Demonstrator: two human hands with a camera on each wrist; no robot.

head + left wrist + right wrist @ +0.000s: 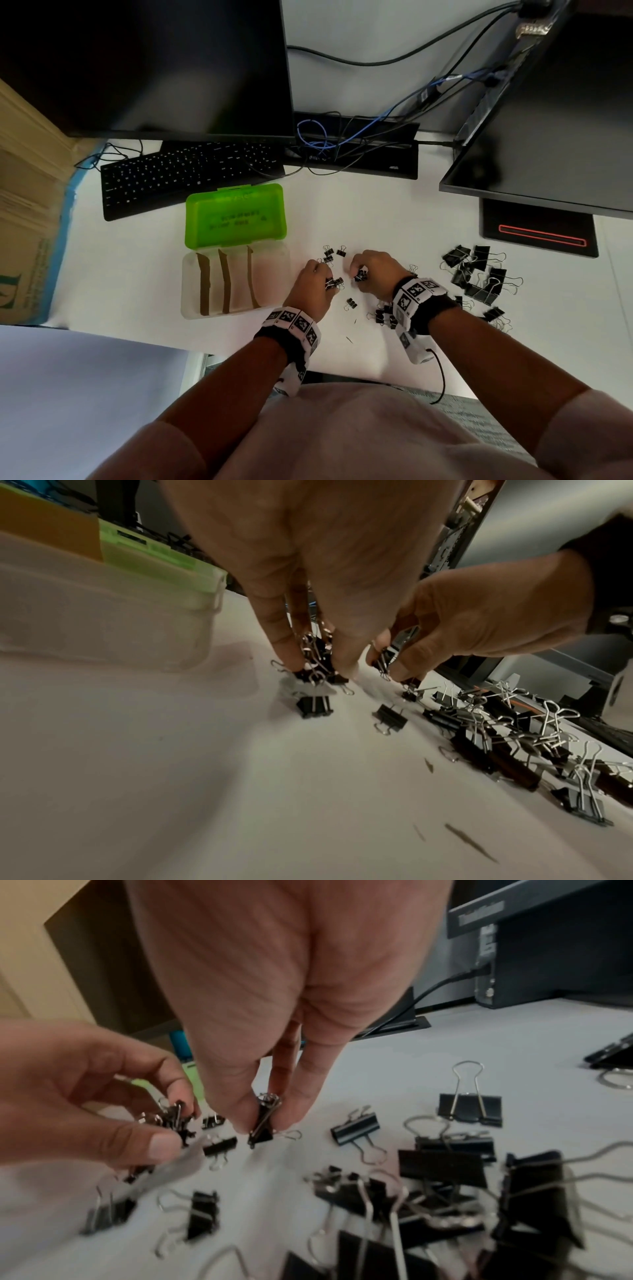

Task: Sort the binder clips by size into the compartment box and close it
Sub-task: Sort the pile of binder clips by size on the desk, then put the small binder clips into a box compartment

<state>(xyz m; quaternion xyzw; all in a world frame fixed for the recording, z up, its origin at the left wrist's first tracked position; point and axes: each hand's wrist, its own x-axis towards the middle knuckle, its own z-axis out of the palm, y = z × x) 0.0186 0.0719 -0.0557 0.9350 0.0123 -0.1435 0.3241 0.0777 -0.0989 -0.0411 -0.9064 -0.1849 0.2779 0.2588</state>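
Note:
The compartment box [186, 284] lies open on the white desk: a clear base with brown dividers, its compartments empty, and a green lid [236, 216] hinged back. Just right of it my left hand [328, 283] grips a bunch of small black binder clips [316, 656] low over the desk. My right hand [358, 274] pinches one small clip [262, 1123] between thumb and fingers, close beside the left. More small clips [330, 255] lie beyond the hands, medium ones [385, 315] sit under my right wrist, and large ones [479, 274] are piled at the right.
A black keyboard [185, 174] lies behind the box, under a dark monitor [154, 68]. A second monitor [548, 137] and its stand [539, 229] are at the back right, with tangled cables [342, 137] between them. A cardboard box [24, 240] stands at the far left.

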